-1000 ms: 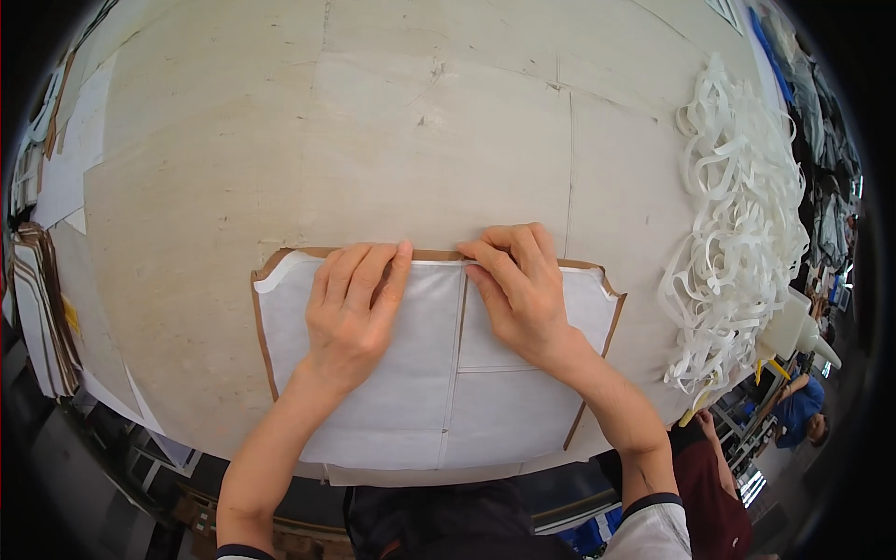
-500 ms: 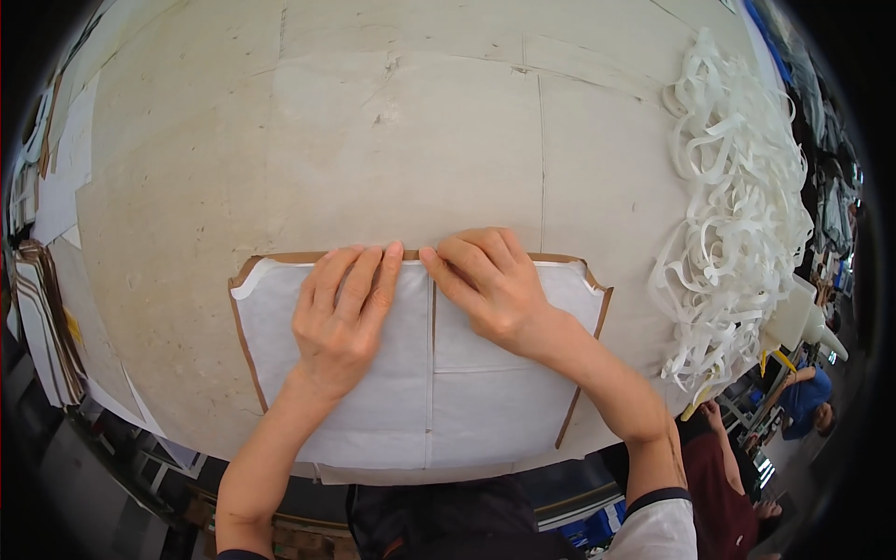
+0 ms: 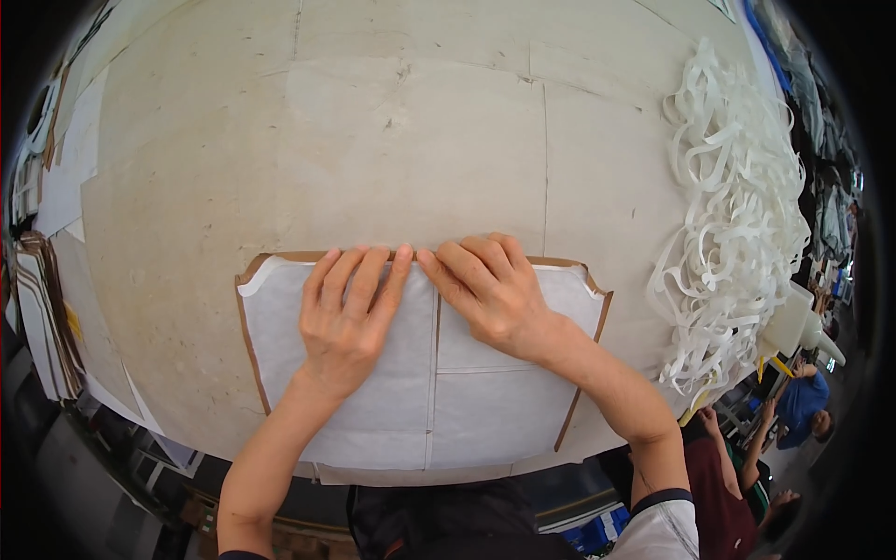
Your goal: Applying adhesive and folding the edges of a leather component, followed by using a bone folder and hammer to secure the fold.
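Note:
A white panel with brown edging (image 3: 373, 434) lies flat at the table's near edge. Its brown border shows along the far side and both flanks, and white strips show at the far corners. My left hand (image 3: 343, 327) rests on the left half, fingers stretched out and fingertips on the brown far edge. Beside it, my right hand (image 3: 495, 299) has bent fingers gathered at the same edge, with the thumb close to the left hand's fingers. Its fingertips are partly hidden. A narrow brown slit (image 3: 438, 322) runs down the middle, under neither hand.
A heap of tangled white strips (image 3: 733, 215) covers the table's right side. Next to it stands a white nozzle bottle (image 3: 793, 322). Stacked brown-edged pieces (image 3: 51, 317) sit at the far left. Other people (image 3: 719, 495) are at the lower right. The pale tabletop (image 3: 373, 140) has seams and scuffs.
Both hands keep their place at the panel's far edge, with only slight finger shifts. The view has moved a little. At the right, other people's arms have shifted.

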{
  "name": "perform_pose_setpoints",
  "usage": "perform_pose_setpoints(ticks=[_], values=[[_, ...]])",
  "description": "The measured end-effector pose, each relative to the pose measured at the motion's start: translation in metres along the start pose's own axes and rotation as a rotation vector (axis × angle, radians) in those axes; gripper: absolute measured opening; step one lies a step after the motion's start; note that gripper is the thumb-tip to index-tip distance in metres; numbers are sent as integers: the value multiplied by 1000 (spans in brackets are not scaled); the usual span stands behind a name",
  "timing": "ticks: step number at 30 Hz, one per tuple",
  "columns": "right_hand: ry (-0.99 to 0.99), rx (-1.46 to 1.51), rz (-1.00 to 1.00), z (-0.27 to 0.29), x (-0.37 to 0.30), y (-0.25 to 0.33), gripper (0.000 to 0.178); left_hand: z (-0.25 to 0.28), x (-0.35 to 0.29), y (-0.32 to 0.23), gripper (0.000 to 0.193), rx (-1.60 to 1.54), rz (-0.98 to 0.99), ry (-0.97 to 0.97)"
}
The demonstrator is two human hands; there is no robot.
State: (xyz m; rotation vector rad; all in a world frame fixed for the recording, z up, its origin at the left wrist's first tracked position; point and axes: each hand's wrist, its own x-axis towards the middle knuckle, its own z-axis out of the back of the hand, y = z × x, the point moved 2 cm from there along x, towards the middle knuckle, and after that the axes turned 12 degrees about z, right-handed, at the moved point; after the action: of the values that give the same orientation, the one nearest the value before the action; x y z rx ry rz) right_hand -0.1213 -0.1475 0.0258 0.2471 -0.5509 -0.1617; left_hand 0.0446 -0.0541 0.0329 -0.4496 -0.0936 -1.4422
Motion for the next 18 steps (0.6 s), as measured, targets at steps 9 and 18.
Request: perform_pose_setpoints(ticks=[9, 18], values=[[57, -121, 5, -13, 13, 21, 43, 9, -15, 19, 43, -31, 127, 44], [23, -142, -3, 5, -3, 10, 38, 32, -33, 54, 41, 9, 170, 25]])
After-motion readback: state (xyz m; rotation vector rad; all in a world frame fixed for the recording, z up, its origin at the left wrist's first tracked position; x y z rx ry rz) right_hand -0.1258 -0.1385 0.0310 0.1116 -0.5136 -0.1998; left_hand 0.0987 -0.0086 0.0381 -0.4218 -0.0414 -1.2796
